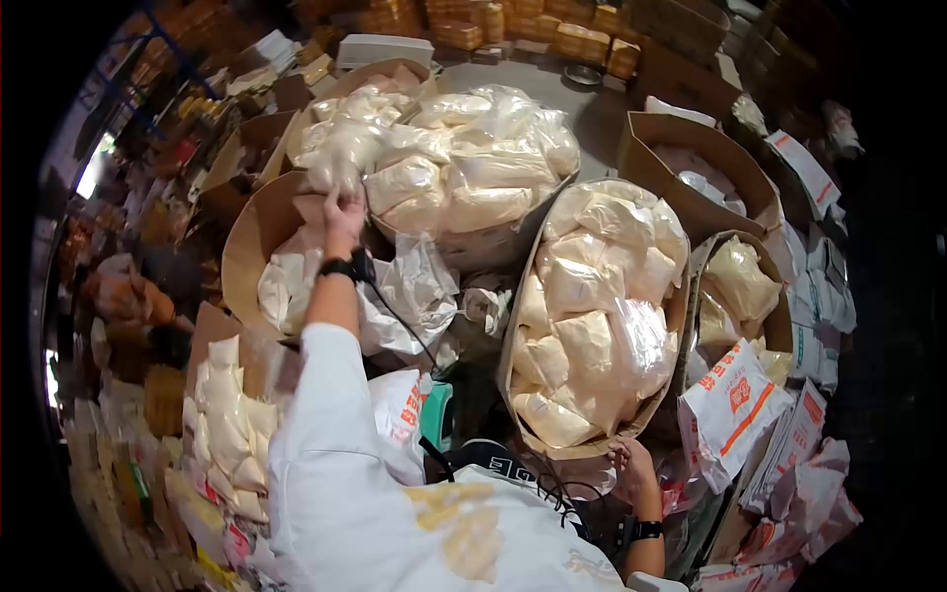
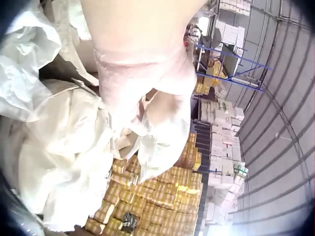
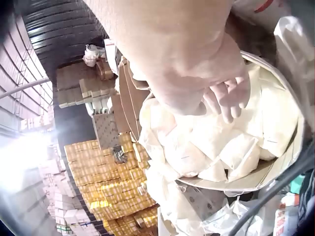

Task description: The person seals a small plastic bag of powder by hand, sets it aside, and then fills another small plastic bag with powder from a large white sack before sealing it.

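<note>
My left hand (image 1: 345,212) reaches out to the far left and grips a clear plastic bag of pale filling (image 1: 347,158), which is blurred in the head view. In the left wrist view the fingers of the left hand (image 2: 147,93) curl round the top of that bag (image 2: 165,142), which hangs below them. Beside it stands a heaped container of similar pale bags (image 1: 473,163). My right hand (image 1: 633,464) is at the near rim of an oval carton (image 1: 577,454) full of pale bags (image 1: 602,306). Its fingers are loosely curled and hold nothing.
An open carton (image 1: 247,242) with white bags stands under my left forearm. At right are another carton (image 1: 705,257) with pale bags and a white sack with red print (image 1: 735,400). A black cable (image 1: 404,321) runs from my left wrist. Stacked yellow packs (image 2: 152,196) stand farther off.
</note>
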Tool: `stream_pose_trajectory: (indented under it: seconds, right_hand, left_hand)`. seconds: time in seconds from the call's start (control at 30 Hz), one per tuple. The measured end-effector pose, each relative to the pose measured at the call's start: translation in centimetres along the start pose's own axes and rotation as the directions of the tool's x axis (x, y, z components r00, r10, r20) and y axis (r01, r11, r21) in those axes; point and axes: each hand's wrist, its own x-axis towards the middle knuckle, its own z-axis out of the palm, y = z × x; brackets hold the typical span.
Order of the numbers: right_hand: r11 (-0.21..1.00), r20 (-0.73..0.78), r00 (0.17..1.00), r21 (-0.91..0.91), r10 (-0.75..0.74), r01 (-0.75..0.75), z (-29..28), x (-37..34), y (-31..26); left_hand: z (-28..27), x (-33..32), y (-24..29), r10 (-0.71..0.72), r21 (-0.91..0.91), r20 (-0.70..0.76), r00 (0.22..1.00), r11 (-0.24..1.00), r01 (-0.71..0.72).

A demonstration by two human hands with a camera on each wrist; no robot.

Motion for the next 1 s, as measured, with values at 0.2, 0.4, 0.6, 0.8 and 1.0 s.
stream_pose_trajectory:
  seconds: [0.2, 0.4, 0.6, 0.8, 1.0]
  right_hand:
    - [0.993, 0.021, 0.999, -0.114, 0.025, -0.022, 6.4, 0.1, -1.7]
    - [0.968, 0.009, 1.0, -0.25, -0.01, 0.011, 7.6, 3.8, -1.7]
    - [0.605, 0.0, 0.928, -0.758, -0.373, 0.243, 3.7, 10.2, 0.6]
    - [0.679, -0.147, 0.889, -0.702, -0.434, 0.216, 0.6, 18.8, 1.6]
    - [0.986, 0.032, 0.987, -0.064, 0.156, -0.153, 2.1, 26.5, 4.5]
  left_hand:
    - [-1.3, 4.4, -7.9, -0.259, 0.567, -0.062, 0.964, 0.786, 0.248]
    - [-13.8, -14.3, -19.7, -0.724, 0.497, -0.228, 0.652, 0.489, 0.717]
    - [-15.6, -29.5, -23.7, -0.857, 0.097, -0.302, 0.416, 0.407, 0.908]
    - [-12.1, -36.6, -26.9, -0.884, 0.109, -0.351, 0.308, 0.288, 0.951]
    - [-11.4, -38.5, -27.5, -0.894, 0.196, -0.321, 0.314, 0.261, 0.945]
